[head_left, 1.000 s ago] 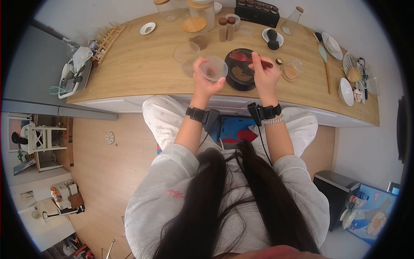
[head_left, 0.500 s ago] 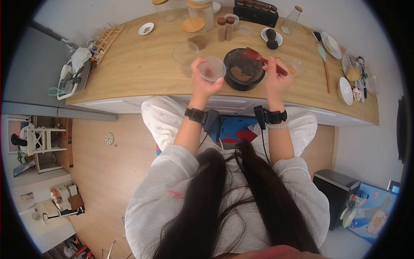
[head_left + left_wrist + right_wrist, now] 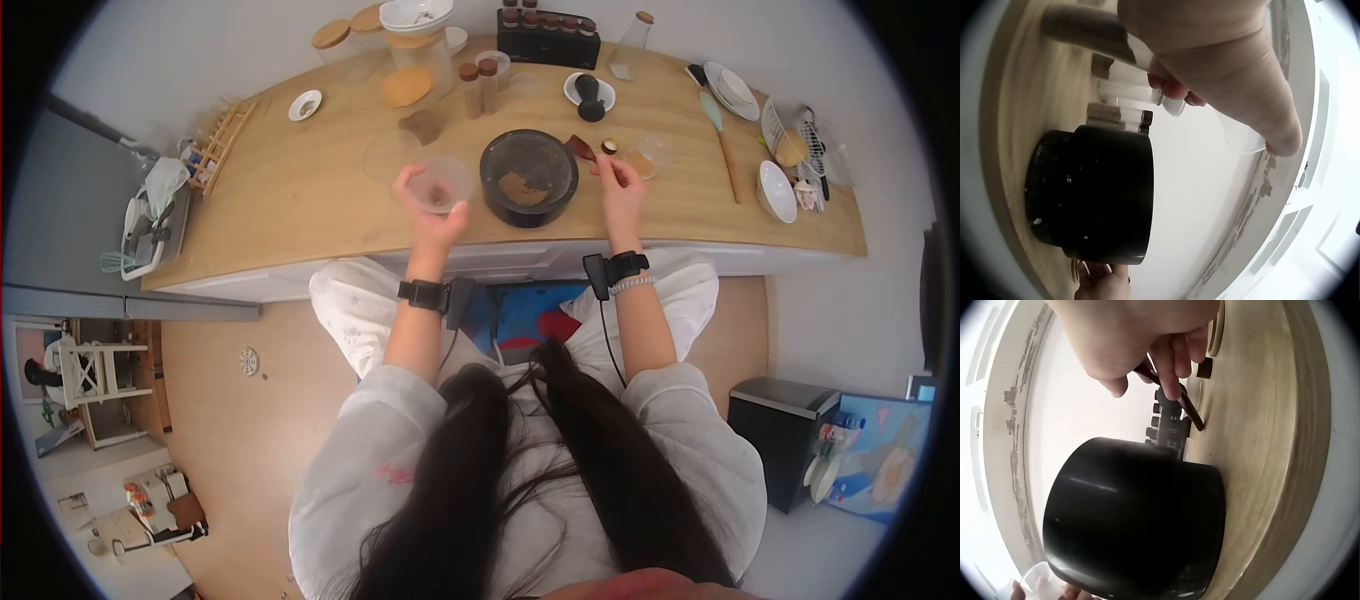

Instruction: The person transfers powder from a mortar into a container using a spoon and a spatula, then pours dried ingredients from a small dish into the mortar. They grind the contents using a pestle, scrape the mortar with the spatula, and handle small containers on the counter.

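Observation:
In the head view, a heavy black bowl (image 3: 530, 215) shaped like a mortar stands on the wooden counter with brown powder (image 3: 523, 188) inside. My left hand (image 3: 433, 228) holds a small clear plastic cup (image 3: 440, 183) just left of it, thumb and fingers around its sides; some brownish stuff shows at its bottom. On the other side, my right hand (image 3: 622, 192) pinches the handle of a dark red-brown spatula (image 3: 581, 148). The spatula's head points down beside the bowl, close over the counter in the right wrist view. The black bowl (image 3: 1135, 512) hides part of the background there.
Behind the bowl, a black pestle (image 3: 590, 98) lies in a white dish (image 3: 606, 86). A small open jar (image 3: 609, 146) and a clear container (image 3: 648, 155) are near my right hand. Two brown-capped spice jars (image 3: 478, 90) stand at the back. A spatula with a wooden handle (image 3: 725, 150) lies farther right.
My right hand has taken the spatula from over the bowl to its right side and lowered it. The left hand still holds the cup. The head view has shifted and tilted.

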Demonstrator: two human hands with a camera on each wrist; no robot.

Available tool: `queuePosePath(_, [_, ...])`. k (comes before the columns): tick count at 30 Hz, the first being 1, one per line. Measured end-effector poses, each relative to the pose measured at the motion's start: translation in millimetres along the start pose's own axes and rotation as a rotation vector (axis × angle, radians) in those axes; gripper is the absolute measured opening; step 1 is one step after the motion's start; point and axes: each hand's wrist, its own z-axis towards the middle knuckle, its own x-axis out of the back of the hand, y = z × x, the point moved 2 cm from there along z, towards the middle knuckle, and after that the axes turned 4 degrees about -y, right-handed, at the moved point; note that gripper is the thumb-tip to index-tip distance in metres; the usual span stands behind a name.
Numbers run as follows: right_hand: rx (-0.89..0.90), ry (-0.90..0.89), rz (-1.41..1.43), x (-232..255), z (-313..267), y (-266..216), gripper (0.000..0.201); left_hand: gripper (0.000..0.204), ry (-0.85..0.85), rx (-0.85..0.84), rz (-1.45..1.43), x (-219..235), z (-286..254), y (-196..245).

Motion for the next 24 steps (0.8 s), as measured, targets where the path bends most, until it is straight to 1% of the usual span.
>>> queuePosePath(1, [0.016,-0.044,0.017,0.0,-0.4,1.1,0.023,0.073,-0.007,0.007,0.018,2.6,-0.4,0.8])
queuePosePath(2, [0.024,-0.025,0.013,1.1,-0.9,3.7,0.023,0.074,-0.014,0.014,0.036,4.5,-0.6,0.7])
queuePosePath(3, [0.068,-0.052,-0.079,1.2,-1.0,7.0,0.023,0.074,-0.026,0.008,0.021,5.7,-0.9,-1.3])
queuePosePath(4, [0.108,-0.080,-0.171,3.4,-1.0,9.6,0.025,0.073,0.004,0.042,-0.028,8.0,-2.0,-4.9])
queuePosePath(5, [0.098,-0.139,-0.251,7.2,-0.7,12.5,0.025,0.073,0.035,0.076,-0.075,10.3,-3.1,-8.5])
queuePosePath(6, [0.103,-0.124,-0.255,13.5,-1.3,6.2,0.025,0.073,0.025,0.072,-0.086,11.4,-3.7,-9.4])
queuePosePath(8, [0.478,-0.267,-0.782,18.7,-4.2,-15.8,0.025,0.074,0.074,0.055,-0.121,15.1,-4.4,-10.5])
queuePosePath(9, [0.482,-0.303,-0.751,23.2,-2.0,-13.5,0.022,0.074,0.065,0.052,-0.129,16.8,-4.7,-11.5])
queuePosePath(10, [0.483,-0.292,-0.756,28.6,0.0,-14.6,0.022,0.074,0.087,0.084,-0.103,18.8,-4.9,-13.1])
queuePosePath(11, [0.519,-0.337,-0.799,32.8,0.9,-16.1,0.020,0.075,0.109,0.114,-0.076,19.9,-5.3,-14.1])
queuePosePath(12, [0.555,-0.382,-0.842,36.8,1.9,-17.5,0.017,0.075,0.101,0.109,-0.084,20.0,-5.3,-11.6])
queuePosePath(13, [0.557,-0.370,-0.846,41.6,3.3,-18.8,0.017,0.075,0.133,0.144,-0.111,20.5,-5.0,-8.1])
queuePosePath(14, [0.598,-0.368,-0.832,45.8,4.2,-20.5,0.015,0.076,0.162,0.178,-0.138,19.3,-3.7,-5.2])
queuePosePath(15, [0.640,-0.365,-0.818,49.6,5.7,-22.5,0.013,0.076,0.181,0.126,-0.109,16.5,-0.3,-2.2])
queuePosePath(16, [0.644,-0.351,-0.818,56.8,8.0,-23.4,0.013,0.076,0.172,0.117,-0.114,14.7,1.0,1.4])
queuePosePath(18, [0.675,-0.243,-0.663,83.6,16.5,-25.9,0.010,0.078,0.149,0.096,-0.105,11.5,2.6,8.8])
queuePosePath(19, [0.653,-0.129,-0.710,100.7,24.2,-30.8,0.009,0.078,0.169,0.054,-0.086,8.1,5.8,11.1])
queuePosePath(20, [0.629,-0.017,-0.754,120.3,31.9,-36.2,0.008,0.078,0.167,0.047,-0.085,6.4,6.5,11.7])
queuePosePath(22, [0.495,0.264,-0.822,160.2,63.2,-36.6,0.012,0.078,0.182,0.045,-0.077,5.9,5.4,13.4])
queuePosePath(24, [0.449,0.430,-1.040,192.3,99.3,-37.1,0.017,0.079,0.189,0.031,-0.065,6.1,5.2,10.2])
